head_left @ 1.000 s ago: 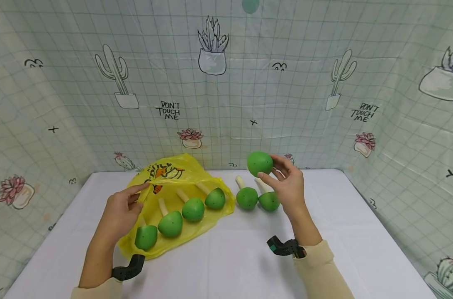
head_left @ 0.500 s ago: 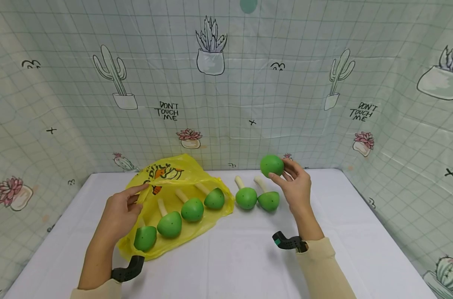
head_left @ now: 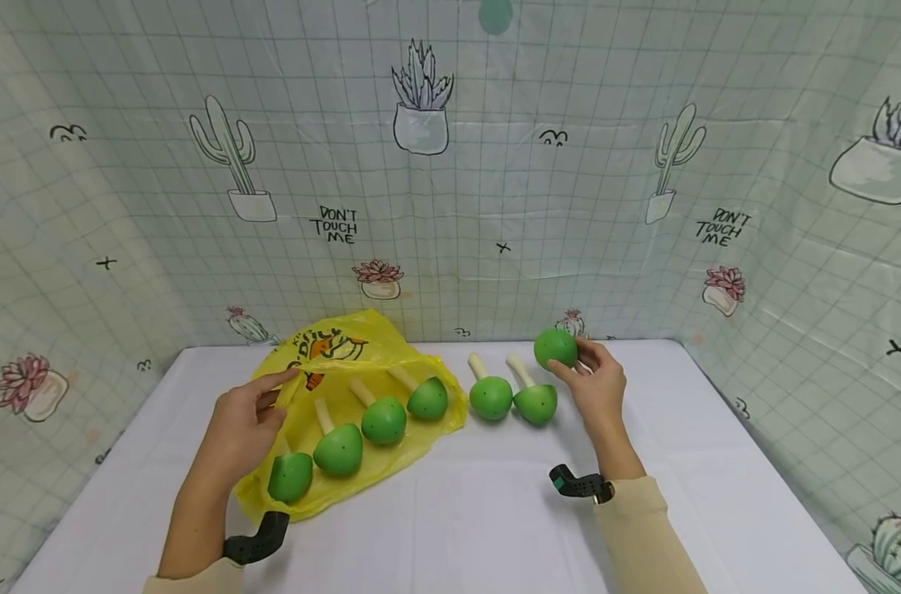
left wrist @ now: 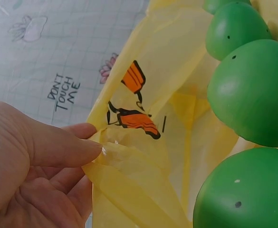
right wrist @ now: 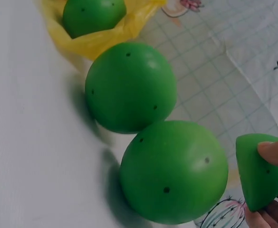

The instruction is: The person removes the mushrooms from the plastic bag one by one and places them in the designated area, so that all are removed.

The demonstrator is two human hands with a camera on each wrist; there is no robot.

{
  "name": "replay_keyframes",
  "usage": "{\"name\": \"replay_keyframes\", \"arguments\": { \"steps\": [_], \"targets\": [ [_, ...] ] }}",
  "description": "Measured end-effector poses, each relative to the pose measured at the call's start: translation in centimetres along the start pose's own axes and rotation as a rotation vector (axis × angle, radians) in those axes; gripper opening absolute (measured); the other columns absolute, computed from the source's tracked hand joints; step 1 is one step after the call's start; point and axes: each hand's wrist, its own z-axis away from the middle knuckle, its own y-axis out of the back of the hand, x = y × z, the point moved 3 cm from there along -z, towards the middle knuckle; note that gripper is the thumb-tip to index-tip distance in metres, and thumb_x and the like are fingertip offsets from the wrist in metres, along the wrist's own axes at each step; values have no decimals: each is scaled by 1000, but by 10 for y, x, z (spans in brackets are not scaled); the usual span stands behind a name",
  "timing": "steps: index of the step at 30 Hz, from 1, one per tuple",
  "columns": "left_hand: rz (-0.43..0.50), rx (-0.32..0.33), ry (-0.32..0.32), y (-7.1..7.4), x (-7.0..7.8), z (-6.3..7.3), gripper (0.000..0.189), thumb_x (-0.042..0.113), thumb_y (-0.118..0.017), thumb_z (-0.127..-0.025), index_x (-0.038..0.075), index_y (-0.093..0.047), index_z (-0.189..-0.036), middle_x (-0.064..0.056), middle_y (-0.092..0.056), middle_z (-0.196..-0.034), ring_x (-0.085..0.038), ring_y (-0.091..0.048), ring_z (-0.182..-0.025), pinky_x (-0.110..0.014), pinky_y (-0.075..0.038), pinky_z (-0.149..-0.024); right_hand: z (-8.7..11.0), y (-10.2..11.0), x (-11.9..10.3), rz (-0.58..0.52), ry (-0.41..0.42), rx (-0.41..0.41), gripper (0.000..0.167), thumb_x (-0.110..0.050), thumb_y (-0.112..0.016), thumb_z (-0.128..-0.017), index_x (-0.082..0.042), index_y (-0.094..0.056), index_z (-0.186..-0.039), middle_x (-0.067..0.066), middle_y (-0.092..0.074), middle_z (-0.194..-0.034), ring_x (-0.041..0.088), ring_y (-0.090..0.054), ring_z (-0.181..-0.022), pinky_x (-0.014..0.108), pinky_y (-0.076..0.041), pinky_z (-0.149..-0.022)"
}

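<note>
My left hand (head_left: 240, 429) pinches the rim of a yellow plastic bag (left wrist: 129, 166) between thumb and fingers, lifting its upper layer. Several toy mushrooms with green caps and pale stems, one of them this mushroom (head_left: 338, 450), lie in the bag's mouth. At the right my right hand (head_left: 599, 385) grips another green-capped mushroom (head_left: 555, 349) by the cap, above the table; its stem is hidden. Just left of that hand, two mushrooms lie side by side on the table, the nearer mushroom (head_left: 535, 404) touching the other mushroom (head_left: 491, 398).
A white cloth covers the table (head_left: 450, 528). Behind and at both sides hangs a checked curtain (head_left: 450, 206) printed with cacti and potted plants. Each wrist wears a black device, such as the right wrist device (head_left: 578, 484).
My right hand has moved right and slightly down with the mushroom in it. The left hand stays at the bag's rim.
</note>
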Motion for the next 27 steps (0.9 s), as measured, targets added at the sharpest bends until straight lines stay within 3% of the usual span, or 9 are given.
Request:
{"name": "replay_keyframes", "arguments": {
  "steps": [14,22,27],
  "targets": [
    [2,-1,6,-1,1,-1,56,-16,-56,-98,-2,-52,-152,-34,-50,-150,-49,-58,-132,-51,-55,-99,-7,12,20,51,-54,41,62,-9,-83,-90,5,-55,-144,25,-58,-144,36,-56,-136,39,-49,-112],
    [-7,-8,0,-1,-2,-2,56,-15,-58,-98,-3,-52,-152,-37,-54,-144,-51,-61,-126,-51,-60,-94,-8,30,8,297,-152,-155,81,-16,-81,-91,5,-39,-157,32,-49,-150,46,-53,-136,55,-48,-110],
    [-4,-9,0,-1,-2,-1,55,-15,-58,-98,-3,-52,-152,-37,-54,-144,-51,-61,-126,-50,-60,-93,-6,35,8,363,-212,-231,82,-14,-82,-89,6,-39,-156,35,-46,-151,50,-47,-137,60,-45,-112]
  ]
}}
